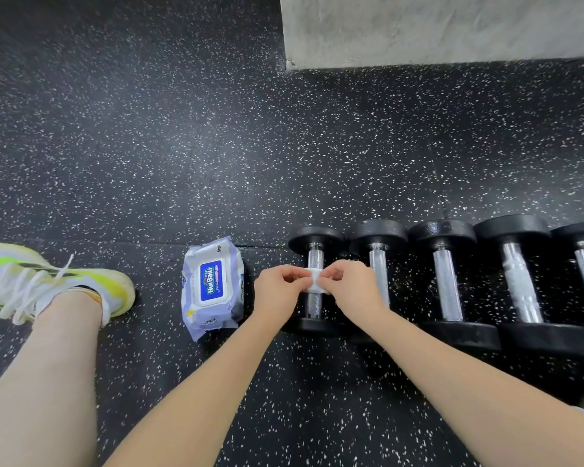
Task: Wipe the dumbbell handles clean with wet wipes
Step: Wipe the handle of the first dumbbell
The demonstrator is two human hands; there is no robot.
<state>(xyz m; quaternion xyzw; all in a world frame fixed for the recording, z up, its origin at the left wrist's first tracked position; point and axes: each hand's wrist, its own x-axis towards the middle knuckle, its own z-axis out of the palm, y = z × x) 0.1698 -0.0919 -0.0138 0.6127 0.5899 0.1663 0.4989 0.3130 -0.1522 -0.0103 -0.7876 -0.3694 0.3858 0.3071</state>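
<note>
On the speckled black floor (182, 146), both hands pinch one folded white wipe (315, 281) over the leftmost dumbbell handle (315, 261).

The left hand (279, 291) and right hand (353, 289) each hold an end of the wipe between curled fingers. The handle is knurled, shiny metal between black round heads. Five dumbbells (447, 281) lie side by side in a row, the last cut by the right edge. One wipes pack (212, 286) lies just left of them; one shoe (48, 281) sits farther left. Open floor stretches beyond to a grey concrete wall (452, 28).
</note>
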